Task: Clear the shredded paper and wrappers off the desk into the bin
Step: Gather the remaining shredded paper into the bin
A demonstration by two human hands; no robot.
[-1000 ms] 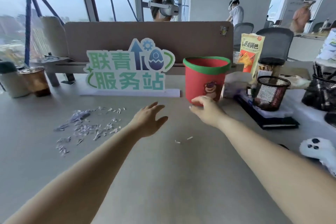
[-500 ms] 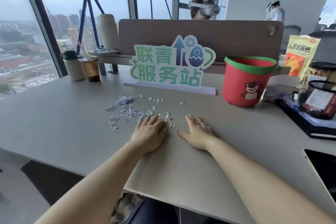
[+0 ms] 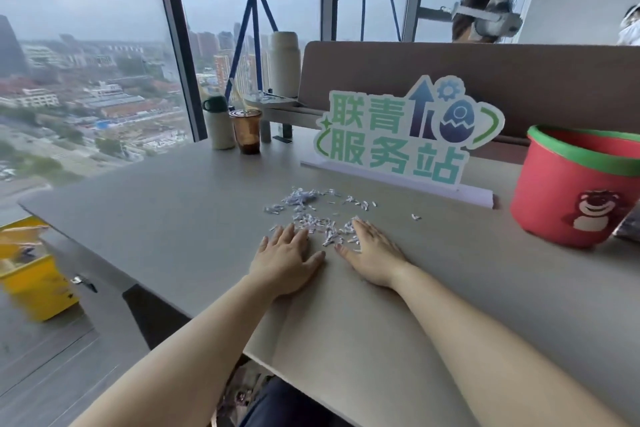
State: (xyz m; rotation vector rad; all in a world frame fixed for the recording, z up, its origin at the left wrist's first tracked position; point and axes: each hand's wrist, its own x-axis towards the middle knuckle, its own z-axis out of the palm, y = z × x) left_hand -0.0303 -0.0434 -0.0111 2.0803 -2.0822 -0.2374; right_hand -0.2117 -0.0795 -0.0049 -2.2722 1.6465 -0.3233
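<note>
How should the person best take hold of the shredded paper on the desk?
Probably as a scoop, not a pinch: the shredded paper lies as loose flat bits. Cup the left hand and right hand around its near edge, sweep together, then lift.

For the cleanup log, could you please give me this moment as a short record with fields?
left hand: flat on the desk, palm down, open, at the near edge of the scraps
right hand: flat, palm down, open, beside the left hand
paper scraps: loose pile on the desk, just beyond the fingertips
bin: red with green rim, upright, to the right of the scraps
sign: standing behind the scraps
held: nothing
</note>
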